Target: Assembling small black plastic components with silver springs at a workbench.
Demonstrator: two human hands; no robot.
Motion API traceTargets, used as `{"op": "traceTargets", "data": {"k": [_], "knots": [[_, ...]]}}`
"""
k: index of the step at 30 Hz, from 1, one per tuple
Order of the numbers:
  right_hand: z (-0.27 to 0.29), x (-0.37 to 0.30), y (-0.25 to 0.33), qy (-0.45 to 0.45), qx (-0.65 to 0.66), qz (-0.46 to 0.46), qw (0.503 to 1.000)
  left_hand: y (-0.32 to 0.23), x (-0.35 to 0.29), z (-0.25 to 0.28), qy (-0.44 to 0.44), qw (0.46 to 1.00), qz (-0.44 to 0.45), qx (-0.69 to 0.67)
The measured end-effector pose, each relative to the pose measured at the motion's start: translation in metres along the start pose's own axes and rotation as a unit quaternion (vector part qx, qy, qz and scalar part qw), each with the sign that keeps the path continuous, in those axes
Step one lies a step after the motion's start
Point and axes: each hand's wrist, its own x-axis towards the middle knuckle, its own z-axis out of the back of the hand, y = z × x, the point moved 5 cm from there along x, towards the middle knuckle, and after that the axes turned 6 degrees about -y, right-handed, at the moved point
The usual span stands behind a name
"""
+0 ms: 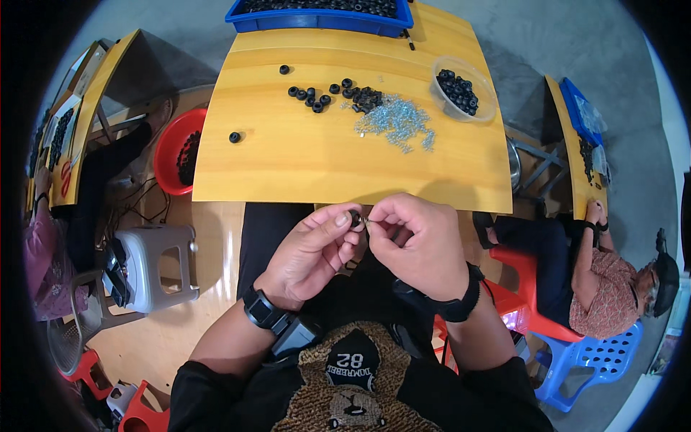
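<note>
My left hand is closed, pinching a small round black part between thumb and forefinger just off the table's near edge. Close beside it, my right hand is also closed, its thumb and forefinger on a tiny metallic-looking piece that meets or nearly meets the black part. What kind of piece it is cannot be made out. On the wooden table lie scattered black round parts. A pile of small silvery-blue pieces spreads to their right, touching a cluster of flatter black pieces.
A clear plastic bowl of black parts stands at the table's right. At the far edge sits a blue tray full of black parts. A red basin is left of the table. Other people work at side tables; a grey stool stands left.
</note>
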Motion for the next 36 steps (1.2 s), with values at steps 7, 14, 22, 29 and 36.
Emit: {"op": "traceTargets", "data": {"k": [7, 14, 22, 29, 36], "knots": [[-0.01, -0.017, 0.013, -0.024, -0.079, 0.07, 0.994, 0.0, -0.019, 0.005, 0.016, 0.999, -0.018, 0.04], [-0.014, -0.023, 0.024, -0.027, -0.134, 0.12, 0.983, 0.003, -0.023, 0.009, 0.01, 0.999, -0.033, 0.026], [-0.016, -0.015, 0.026, 0.009, -0.146, 0.125, 0.981, 0.0, -0.019, 0.009, 0.028, 0.998, -0.039, 0.048], [-0.016, 0.004, 0.006, 0.124, 0.015, -0.04, 0.991, 0.009, -0.013, 0.012, 0.01, 1.0, 0.016, 0.015], [-0.018, 0.01, -0.016, 0.136, 0.097, -0.073, 0.983, 0.004, 0.001, 0.011, 0.039, 0.997, 0.053, -0.044]]}}
